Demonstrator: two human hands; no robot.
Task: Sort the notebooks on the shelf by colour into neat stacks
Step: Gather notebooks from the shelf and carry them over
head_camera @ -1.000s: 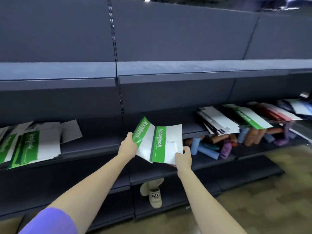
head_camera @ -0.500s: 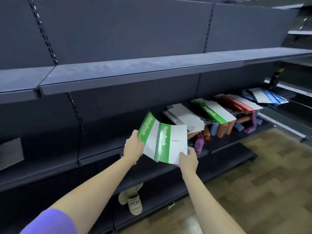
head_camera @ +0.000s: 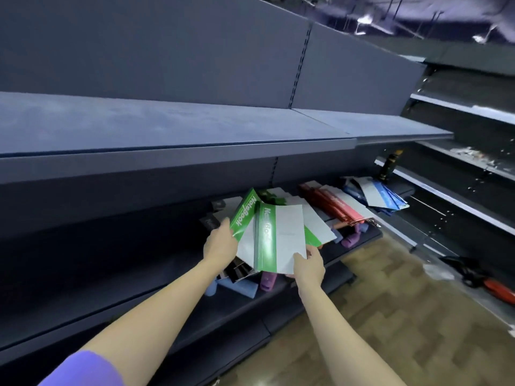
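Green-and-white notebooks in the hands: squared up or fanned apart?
Fanned apart. The two green-and-white notebooks splay at different angles, left hand gripping the tilted one, right hand the front one.

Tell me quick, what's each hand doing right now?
Left hand: grips a green notebook at its edge.
Right hand: holds another green notebook by its lower corner.

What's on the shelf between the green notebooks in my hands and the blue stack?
In the head view, the red notebook stack lies between the held green notebooks and the blue stack.
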